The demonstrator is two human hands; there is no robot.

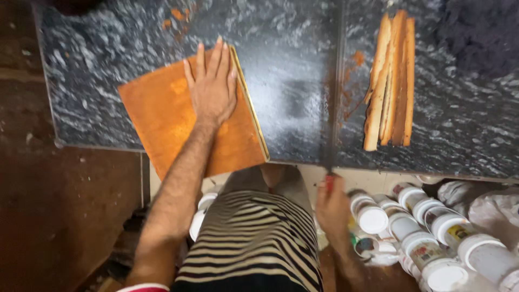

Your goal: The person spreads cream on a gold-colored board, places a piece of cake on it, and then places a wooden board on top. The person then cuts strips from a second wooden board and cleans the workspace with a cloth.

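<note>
My left hand (212,89) lies flat, fingers spread, on an orange-brown board (162,116). The board rests on a dark speckled stone counter (292,65) and overhangs its near edge. A thin yellowish strip edges the board's right side. Below the counter edge, my right hand (332,208) is blurred and closed around a red-handled tool (328,181). A thin dark line (336,97) runs up from it across the counter; it may be the tool's blade. Several long cut wooden strips (390,81) lie stacked to the right of that line.
Orange dust (358,58) is scattered on the counter near the line and at the top. Several white-lidded jars (421,227) lie crowded below the counter at the right, beside crumpled plastic bags (486,200). My striped shirt (254,238) fills the bottom middle. Brown floor (65,205) is at the left.
</note>
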